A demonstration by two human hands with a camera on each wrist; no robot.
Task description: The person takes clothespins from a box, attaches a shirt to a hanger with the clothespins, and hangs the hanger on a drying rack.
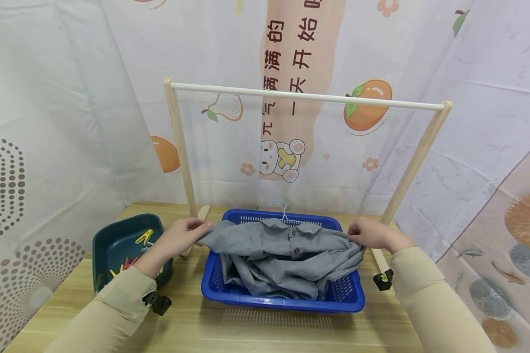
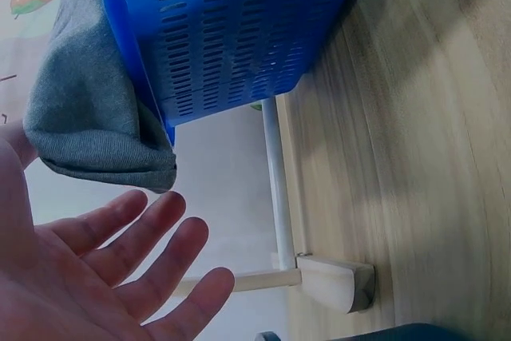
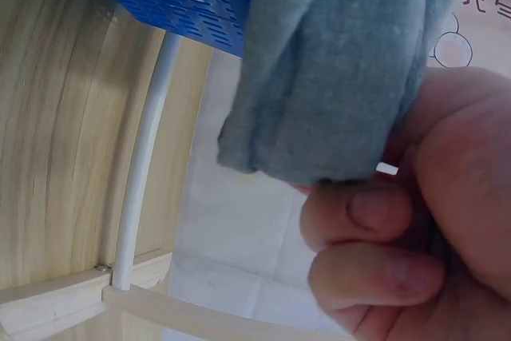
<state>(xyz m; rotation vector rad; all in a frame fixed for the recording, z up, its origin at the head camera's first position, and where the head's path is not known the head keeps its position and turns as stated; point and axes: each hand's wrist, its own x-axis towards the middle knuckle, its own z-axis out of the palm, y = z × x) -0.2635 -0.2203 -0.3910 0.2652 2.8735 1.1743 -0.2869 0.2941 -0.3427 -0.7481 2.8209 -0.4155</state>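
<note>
A grey buttoned shirt (image 1: pixel 265 245) lies bunched over the blue basket (image 1: pixel 282 302), its collar toward the back. The hook of a pale blue hanger (image 1: pixel 284 208) rises behind the collar. At the shirt's left end is my left hand (image 1: pixel 183 238); the left wrist view shows its fingers (image 2: pixel 172 253) spread and straight beside the folded cloth, the thumb partly hidden behind it. My right hand (image 1: pixel 373 233) pinches the shirt's right end. In the right wrist view its fingers (image 3: pixel 375 277) are curled at the edge of the grey cloth (image 3: pixel 335 93).
A wooden rack with a white bar (image 1: pixel 309 96) stands behind and around the basket. To the left, a dark green bin (image 1: pixel 98 240) contains yellow and red clothespins (image 1: pixel 145 237). Everything stands on a wood-grain table (image 1: pixel 194 323), with printed curtains behind.
</note>
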